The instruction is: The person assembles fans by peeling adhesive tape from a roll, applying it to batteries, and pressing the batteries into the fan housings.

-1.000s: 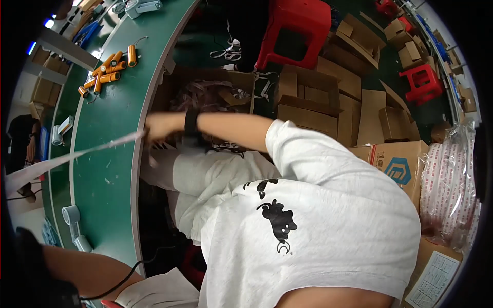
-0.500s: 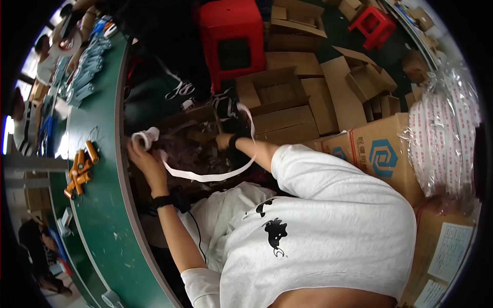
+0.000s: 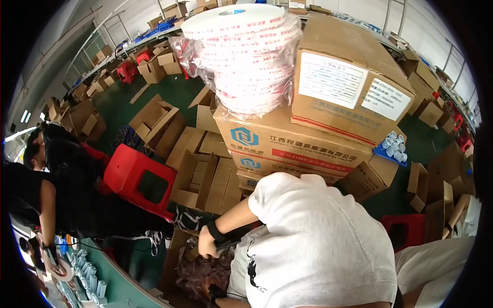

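An open carton (image 3: 174,269) at the lower middle holds a heap of crumpled, translucent strips (image 3: 197,269). Over the heap is my right hand (image 3: 207,243), a black band at its wrist. Its fingers curl downward; whatever they may grip is hidden. Lower down, my left hand (image 3: 209,284) reaches among the strips beside another black wristband (image 3: 216,292). Its fingers are too dim and covered to read. No white roll or ribbon shows in either hand.
Wrapped white rolls (image 3: 251,66) and a labelled carton (image 3: 349,72) stand on stacked cardboard boxes (image 3: 292,149) ahead. A red stool (image 3: 136,172) and opened cartons (image 3: 205,177) lie left of them. A person in black (image 3: 72,190) is beside the green table (image 3: 115,282).
My view has swung right, bringing the stacked boxes and rolls to the middle. The white roll in my left hand and its trailing ribbon are out of sight. Both hands are over the carton.
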`<state>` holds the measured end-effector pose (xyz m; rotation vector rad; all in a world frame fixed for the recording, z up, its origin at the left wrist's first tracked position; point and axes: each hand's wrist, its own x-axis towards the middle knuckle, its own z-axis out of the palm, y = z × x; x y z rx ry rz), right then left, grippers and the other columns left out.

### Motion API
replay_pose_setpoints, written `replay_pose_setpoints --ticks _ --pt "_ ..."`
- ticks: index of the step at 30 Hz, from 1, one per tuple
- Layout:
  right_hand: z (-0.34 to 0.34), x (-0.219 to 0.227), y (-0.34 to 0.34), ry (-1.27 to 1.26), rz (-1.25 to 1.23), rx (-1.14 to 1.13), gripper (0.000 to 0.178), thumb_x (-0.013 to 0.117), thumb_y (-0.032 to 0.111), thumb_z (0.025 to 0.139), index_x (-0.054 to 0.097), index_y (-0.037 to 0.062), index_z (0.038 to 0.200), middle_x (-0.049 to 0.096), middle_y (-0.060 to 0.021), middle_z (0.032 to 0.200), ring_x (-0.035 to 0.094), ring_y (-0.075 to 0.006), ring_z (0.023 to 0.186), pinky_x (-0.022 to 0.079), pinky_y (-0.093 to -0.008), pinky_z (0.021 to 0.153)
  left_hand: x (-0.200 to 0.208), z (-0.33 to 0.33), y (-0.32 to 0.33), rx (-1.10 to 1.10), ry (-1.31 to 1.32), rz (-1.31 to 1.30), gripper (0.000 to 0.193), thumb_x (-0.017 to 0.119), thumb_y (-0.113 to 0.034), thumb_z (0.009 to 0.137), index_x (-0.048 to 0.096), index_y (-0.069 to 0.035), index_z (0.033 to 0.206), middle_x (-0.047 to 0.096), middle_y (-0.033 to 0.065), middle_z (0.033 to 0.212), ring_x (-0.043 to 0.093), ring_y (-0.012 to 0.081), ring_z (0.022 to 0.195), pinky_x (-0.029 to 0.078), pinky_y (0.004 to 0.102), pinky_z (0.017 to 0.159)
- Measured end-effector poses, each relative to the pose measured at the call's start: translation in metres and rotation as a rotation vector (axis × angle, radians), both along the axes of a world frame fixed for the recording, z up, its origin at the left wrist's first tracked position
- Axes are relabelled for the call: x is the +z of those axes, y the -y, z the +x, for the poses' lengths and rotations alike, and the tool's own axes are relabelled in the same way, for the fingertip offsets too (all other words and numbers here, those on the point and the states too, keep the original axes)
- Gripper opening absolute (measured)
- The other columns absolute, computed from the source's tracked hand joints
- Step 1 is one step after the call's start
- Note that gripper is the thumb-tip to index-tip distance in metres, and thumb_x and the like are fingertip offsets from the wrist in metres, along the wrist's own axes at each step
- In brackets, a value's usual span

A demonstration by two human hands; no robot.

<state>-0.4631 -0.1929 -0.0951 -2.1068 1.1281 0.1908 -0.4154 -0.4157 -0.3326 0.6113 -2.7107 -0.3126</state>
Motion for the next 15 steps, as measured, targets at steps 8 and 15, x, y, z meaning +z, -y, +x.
replay_pose_setpoints --ticks 8,15 --pt "-0.09 0.304 -0.167 -0.378 -1.902 -1.139 0.049 0.072 0.015 0.068 0.05 -0.0015 0.108 0.051 -0.0146 0.107 0.046 -0.032 0.105 0.036 -0.0449 0.092 0.072 -0.035 -0.018 -0.044 -0.095 0.349 0.045 0.062 -0.021 0.08 0.053 -0.002 0.12 0.053 0.015 0.12 0.051 0.0247 0.108 0.04 0.0342 0.092" --pt "-0.155 0.347 -0.21 -1.004 -1.658 -1.334 0.031 0.067 0.016 0.068 0.063 0.0106 0.098 0.063 -0.0171 0.088 0.059 -0.0327 0.091 0.015 -0.0678 0.096 0.044 0.096 -0.041 0.187 -0.081 0.747 0.047 0.064 -0.023 0.079 0.053 -0.002 0.119 0.051 0.0169 0.123 0.051 0.0251 0.109 0.04 0.0342 0.092"
